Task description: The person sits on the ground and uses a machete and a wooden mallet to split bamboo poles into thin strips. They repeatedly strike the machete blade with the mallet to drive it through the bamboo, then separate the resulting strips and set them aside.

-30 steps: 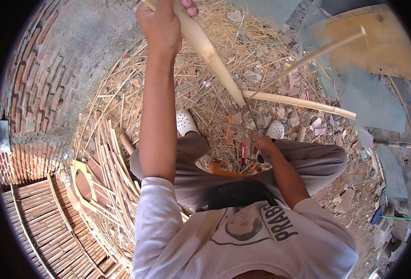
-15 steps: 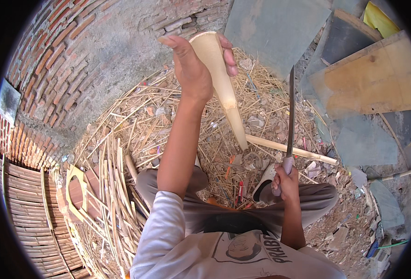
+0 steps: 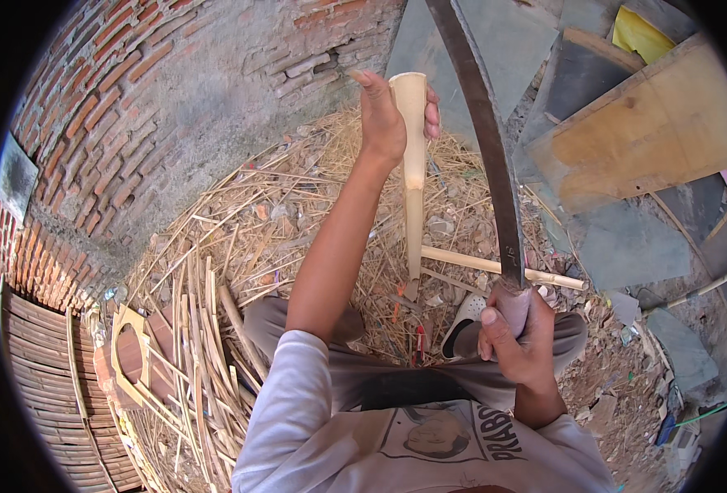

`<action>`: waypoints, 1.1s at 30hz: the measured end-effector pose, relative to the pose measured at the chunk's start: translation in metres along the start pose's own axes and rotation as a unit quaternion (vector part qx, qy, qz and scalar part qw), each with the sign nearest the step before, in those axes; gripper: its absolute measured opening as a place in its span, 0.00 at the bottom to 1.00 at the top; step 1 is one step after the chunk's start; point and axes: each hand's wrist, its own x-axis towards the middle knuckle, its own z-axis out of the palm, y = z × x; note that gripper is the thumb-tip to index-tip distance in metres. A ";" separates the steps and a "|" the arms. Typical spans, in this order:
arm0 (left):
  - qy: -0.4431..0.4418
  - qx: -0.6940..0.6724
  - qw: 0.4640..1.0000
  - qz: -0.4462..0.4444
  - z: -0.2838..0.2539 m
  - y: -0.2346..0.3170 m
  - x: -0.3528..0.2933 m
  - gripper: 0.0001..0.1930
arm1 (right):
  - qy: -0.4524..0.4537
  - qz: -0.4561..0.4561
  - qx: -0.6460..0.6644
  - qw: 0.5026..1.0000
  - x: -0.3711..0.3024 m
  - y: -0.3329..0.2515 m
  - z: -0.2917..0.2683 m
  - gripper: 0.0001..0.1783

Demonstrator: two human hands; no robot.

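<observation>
The right hand (image 3: 523, 341) clenches a curved, dark metal knife (image 3: 491, 156) by its handle (image 3: 511, 307), and beyond, the left hand (image 3: 384, 127), thumb raised, curls round a pale, tapering bamboo piece (image 3: 414, 164), probably light and stiff, best held at its thick end, its tip perhaps touching straw-littered ground (image 3: 285, 238).

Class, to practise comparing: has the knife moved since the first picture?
Yes, upward: the knife was by the left end of the pole on the ground; its blade now reaches across and beyond it.
</observation>
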 end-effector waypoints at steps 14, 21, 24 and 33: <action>-0.002 -0.020 1.000 0.010 -0.007 -0.004 -0.004 0.51 | 0.037 -0.016 -0.038 0.998 0.005 -0.016 0.007 0.08; 0.013 -0.009 1.000 0.012 0.002 -0.009 -0.005 0.50 | 0.043 -0.004 -0.115 0.992 0.022 0.013 0.009 0.06; 0.037 0.006 0.999 0.024 -0.004 -0.022 -0.007 0.48 | -0.004 0.067 -0.145 0.987 0.030 0.036 -0.001 0.07; 0.004 0.016 1.000 0.021 -0.012 -0.029 -0.005 0.47 | -0.097 0.176 0.150 0.968 0.019 -0.002 -0.001 0.06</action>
